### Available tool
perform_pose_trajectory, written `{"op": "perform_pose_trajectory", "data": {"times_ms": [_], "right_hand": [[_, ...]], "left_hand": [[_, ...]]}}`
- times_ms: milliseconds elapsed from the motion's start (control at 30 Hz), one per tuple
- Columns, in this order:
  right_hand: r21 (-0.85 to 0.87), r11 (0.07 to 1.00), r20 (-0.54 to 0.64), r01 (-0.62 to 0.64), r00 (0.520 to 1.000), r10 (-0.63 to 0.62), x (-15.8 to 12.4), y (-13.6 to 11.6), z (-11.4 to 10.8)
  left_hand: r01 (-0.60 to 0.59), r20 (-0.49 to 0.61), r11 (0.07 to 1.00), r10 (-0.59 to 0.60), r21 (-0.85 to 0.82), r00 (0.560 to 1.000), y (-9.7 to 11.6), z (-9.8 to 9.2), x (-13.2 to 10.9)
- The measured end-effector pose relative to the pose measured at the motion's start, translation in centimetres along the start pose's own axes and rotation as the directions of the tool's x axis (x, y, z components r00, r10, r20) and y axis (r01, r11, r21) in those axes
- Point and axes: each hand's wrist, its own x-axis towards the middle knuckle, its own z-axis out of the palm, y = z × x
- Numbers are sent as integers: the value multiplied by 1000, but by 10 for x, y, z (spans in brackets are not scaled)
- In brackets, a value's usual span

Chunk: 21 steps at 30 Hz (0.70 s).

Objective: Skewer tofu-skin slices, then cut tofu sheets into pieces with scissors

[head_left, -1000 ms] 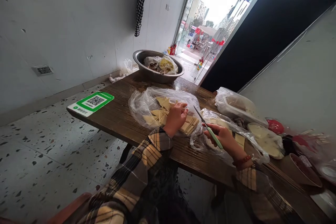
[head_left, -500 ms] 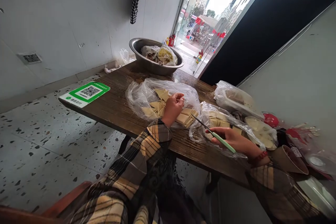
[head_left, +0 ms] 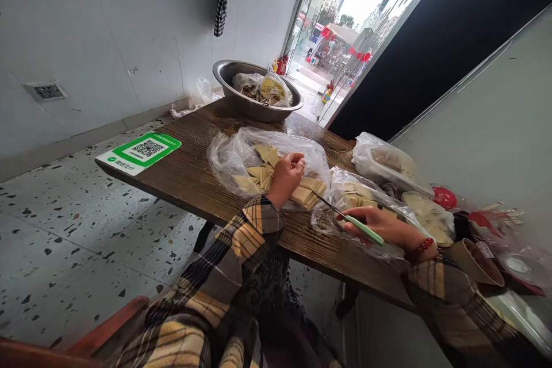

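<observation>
My left hand hovers over a spread plastic bag, its fingers curled into a pinch. Whatever might be between those fingertips is hidden. Pale yellow triangular pieces, like cut tofu sheet, lie on the bag left of this hand. A stack of flat pale pieces sits to its right. My right hand is closed around a knife with a light green handle. Its thin dark blade points left, with the tip by the stack. Below the right hand, a second plastic bag holds more pale slices.
A metal basin with bagged skewers stands at the table's far end. A green QR code card lies at the left corner of the wooden table. Bagged tubs, a red lid and a brown paper bowl crowd the right.
My right hand has shifted slightly left with the knife, and the blade tip is a little farther left and lower. My left hand stays almost in place, fingers still pinched.
</observation>
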Motion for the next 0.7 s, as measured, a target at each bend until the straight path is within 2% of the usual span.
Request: {"op": "perform_pose_trajectory", "data": {"times_ms": [267, 533, 700], "right_hand": [[71, 996, 35, -60, 998, 58, 2, 2, -3], [134, 991, 92, -15, 996, 2, 19, -2, -3], [216, 976, 36, 6, 999, -14, 25, 1, 6]], "left_hand": [[-8, 6, 1000, 8, 17, 1000, -1, 0, 1], [-14, 4, 1000, 14, 18, 1000, -3, 0, 2], [-25, 8, 999, 25, 25, 1000, -5, 0, 2]]}}
